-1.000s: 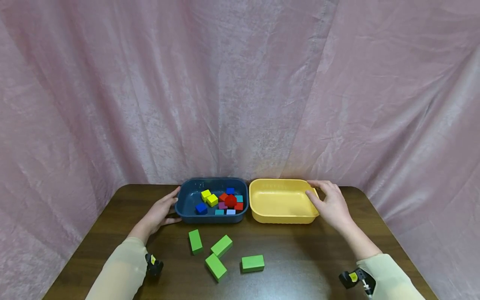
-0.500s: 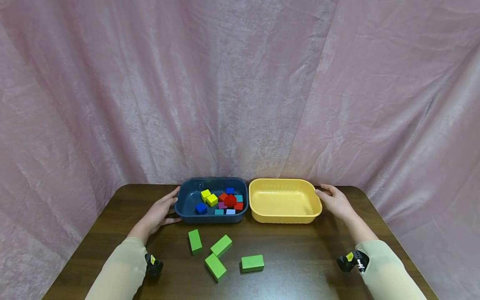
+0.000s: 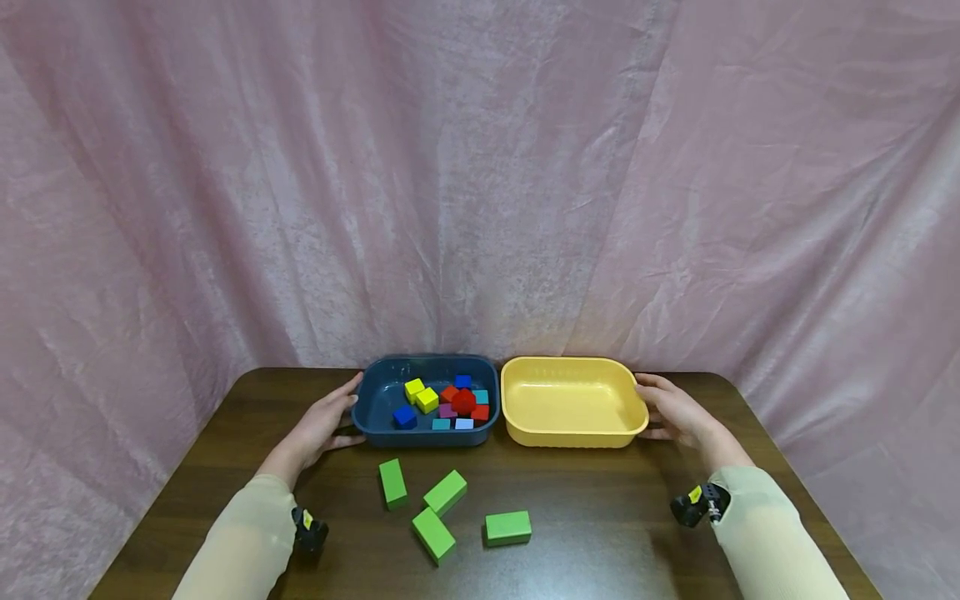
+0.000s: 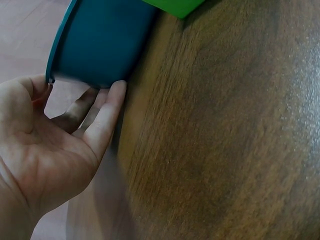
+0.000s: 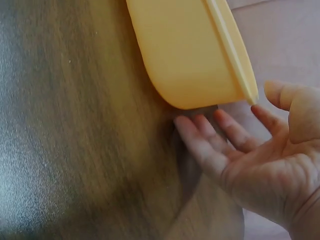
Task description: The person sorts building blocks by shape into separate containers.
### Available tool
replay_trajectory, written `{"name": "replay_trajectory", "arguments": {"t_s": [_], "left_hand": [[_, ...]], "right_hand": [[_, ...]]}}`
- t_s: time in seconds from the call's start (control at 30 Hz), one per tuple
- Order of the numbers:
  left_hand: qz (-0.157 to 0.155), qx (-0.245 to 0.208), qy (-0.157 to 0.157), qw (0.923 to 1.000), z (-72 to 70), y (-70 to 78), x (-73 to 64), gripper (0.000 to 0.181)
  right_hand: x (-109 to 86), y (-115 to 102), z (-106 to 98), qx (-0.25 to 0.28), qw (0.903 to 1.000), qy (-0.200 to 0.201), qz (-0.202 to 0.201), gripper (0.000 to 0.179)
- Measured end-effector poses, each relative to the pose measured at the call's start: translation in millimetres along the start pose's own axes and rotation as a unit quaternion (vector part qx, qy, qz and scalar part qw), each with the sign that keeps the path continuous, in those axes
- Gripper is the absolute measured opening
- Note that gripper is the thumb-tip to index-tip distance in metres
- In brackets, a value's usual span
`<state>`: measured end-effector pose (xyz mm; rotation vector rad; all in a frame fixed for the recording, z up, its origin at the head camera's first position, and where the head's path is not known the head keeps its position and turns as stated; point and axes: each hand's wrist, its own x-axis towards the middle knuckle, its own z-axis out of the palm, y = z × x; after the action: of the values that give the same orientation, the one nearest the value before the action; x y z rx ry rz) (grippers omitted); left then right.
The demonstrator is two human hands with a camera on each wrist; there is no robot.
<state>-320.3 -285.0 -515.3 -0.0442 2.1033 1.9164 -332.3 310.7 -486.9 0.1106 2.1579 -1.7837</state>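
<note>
In the head view a dark blue bin [image 3: 420, 438] holds several small coloured blocks, with a red one [image 3: 464, 402] on top. My left hand [image 3: 318, 429] lies along its left end. The left wrist view shows those relaxed fingers [image 4: 107, 112] touching the end wall of the blue bin [image 4: 105, 40]. A yellow bin [image 3: 573, 408] with nothing inside stands right beside the blue one. At its right end is my right hand [image 3: 675, 414]. In the right wrist view the fingers of this hand [image 5: 265, 160] reach loosely spread to the end of the yellow bin [image 5: 185, 55], fingertips right by the wall.
Several green rectangular blocks lie on the brown wooden table in front of the bins, among them one at the left [image 3: 392, 483] and one at the right [image 3: 507, 527]. A pink curtain [image 3: 480, 183] hangs behind the table's back edge.
My right hand has come off the yellow bin's right rim and moved outward and down to its outer end. The left hand stays at the blue bin, and the blocks keep their places.
</note>
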Motion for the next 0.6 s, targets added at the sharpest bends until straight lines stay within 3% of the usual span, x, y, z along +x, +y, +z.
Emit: {"name": "replay_trajectory", "arguments": {"t_s": [0.6], "left_hand": [[0.0, 0.004, 0.0, 1.0, 0.0, 2.2, -1.1, 0.055]], "right_hand": [[3.3, 4.7, -3.3, 0.039, 0.9986, -0.035, -0.009, 0.064]]}}
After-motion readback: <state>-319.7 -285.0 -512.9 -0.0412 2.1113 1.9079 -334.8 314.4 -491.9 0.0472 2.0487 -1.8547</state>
